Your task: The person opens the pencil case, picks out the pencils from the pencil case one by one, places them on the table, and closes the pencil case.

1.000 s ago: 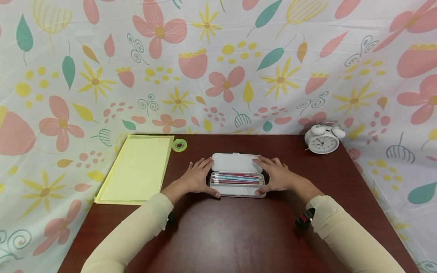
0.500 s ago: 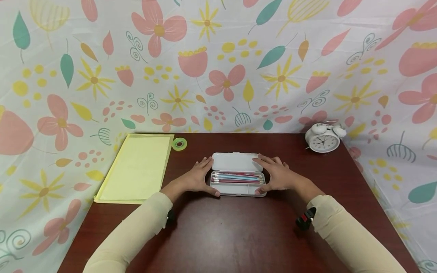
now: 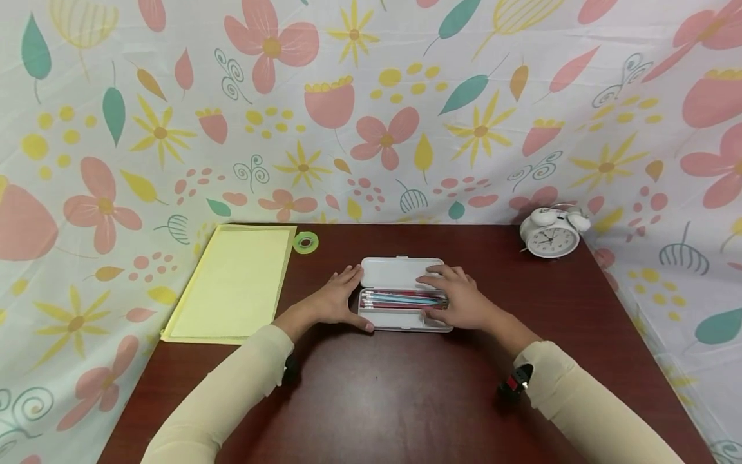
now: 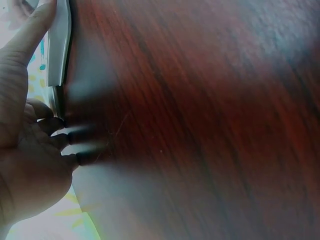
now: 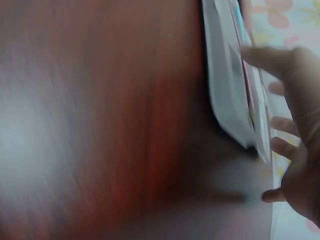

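Observation:
An open white pencil case (image 3: 390, 319) lies on the table with its lid (image 3: 390, 273) folded back. Several pencils (image 3: 400, 299), red and light blue, lie side by side in its rear compartment. My left hand (image 3: 333, 304) rests against the left end, thumb at the front corner and fingers spread along the side toward the lid. In the left wrist view the thumb lies by the case edge (image 4: 59, 45). Over the right end hovers my right hand (image 3: 465, 305), thumb and fingers apart above the pencils and covering their right tips. Nothing is visibly gripped in it.
A yellow-edged sheet or folder (image 3: 234, 283) lies at the left. Beside its far corner is a green tape roll (image 3: 305, 242). A white alarm clock (image 3: 552, 236) stands at the back right. Flowered cloth (image 3: 382, 77) hangs along the back and sides of the dark wooden table (image 3: 371, 399).
My right hand has moved left from the case's right edge to over the pencils, letting go of that end. The left hand and the case stay in place.

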